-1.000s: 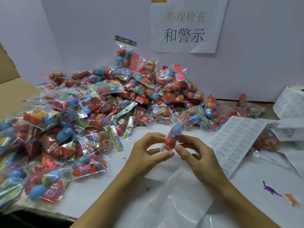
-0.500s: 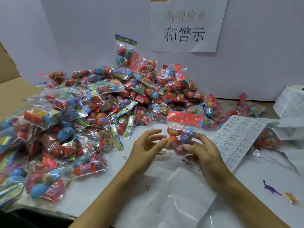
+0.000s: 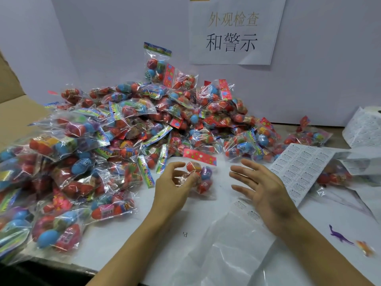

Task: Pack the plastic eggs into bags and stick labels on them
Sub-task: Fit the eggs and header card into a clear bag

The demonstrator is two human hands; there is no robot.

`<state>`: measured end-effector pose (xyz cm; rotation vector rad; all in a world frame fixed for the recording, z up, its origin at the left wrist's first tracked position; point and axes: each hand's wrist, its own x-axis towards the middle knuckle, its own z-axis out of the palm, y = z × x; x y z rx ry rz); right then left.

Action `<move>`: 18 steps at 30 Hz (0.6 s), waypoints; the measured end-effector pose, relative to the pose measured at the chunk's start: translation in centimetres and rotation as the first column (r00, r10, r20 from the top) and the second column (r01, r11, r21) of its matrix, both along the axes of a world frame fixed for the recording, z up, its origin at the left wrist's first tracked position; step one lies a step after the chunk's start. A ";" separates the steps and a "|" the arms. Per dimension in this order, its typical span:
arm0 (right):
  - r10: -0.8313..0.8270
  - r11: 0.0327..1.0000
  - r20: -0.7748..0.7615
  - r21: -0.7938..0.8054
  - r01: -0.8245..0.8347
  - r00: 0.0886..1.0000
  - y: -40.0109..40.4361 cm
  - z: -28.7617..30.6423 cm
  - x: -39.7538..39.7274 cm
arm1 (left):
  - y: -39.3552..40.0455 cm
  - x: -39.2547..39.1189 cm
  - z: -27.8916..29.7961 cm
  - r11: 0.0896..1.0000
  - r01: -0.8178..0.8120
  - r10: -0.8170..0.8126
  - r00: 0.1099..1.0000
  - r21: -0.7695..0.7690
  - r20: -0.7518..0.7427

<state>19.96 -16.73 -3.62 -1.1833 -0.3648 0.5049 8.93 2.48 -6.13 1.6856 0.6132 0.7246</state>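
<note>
One clear egg-filled bag [image 3: 199, 175] sat pinched in left hand [image 3: 172, 185] fingers; right hand [image 3: 261, 188], fingers released, likely needed the white label sheet [image 3: 299, 168] beyond its fingertips.

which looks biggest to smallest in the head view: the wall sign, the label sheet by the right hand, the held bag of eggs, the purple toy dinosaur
1. wall sign, clearly largest in frame.
2. label sheet.
3. bag of eggs, gripped by the left hand.
4. purple toy dinosaur, smallest.
The sign hangs farther back, so it probably is truly the largest.
</note>
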 end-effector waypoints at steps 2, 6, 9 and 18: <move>-0.013 1.000 0.001 0.006 0.013 1.000 0.0 0.0 0.1 | 0.1 0.0 -0.3 0.998 -0.032 0.035 0.998 0.048 -0.044; -0.028 1.000 0.000 0.008 0.028 1.000 0.0 0.1 0.1 | 0.1 -0.1 -0.3 0.954 -0.116 0.133 0.990 0.277 -0.043; -0.033 0.999 0.001 -0.003 0.033 0.999 0.1 0.1 0.0 | -0.1 -0.4 0.3 0.827 -0.220 0.186 0.976 0.518 0.118; -0.017 1.000 0.019 -0.009 0.017 1.000 0.3 0.3 -0.5 | -4.3 -1.3 0.4 0.478 0.459 -0.270 0.888 0.749 -0.371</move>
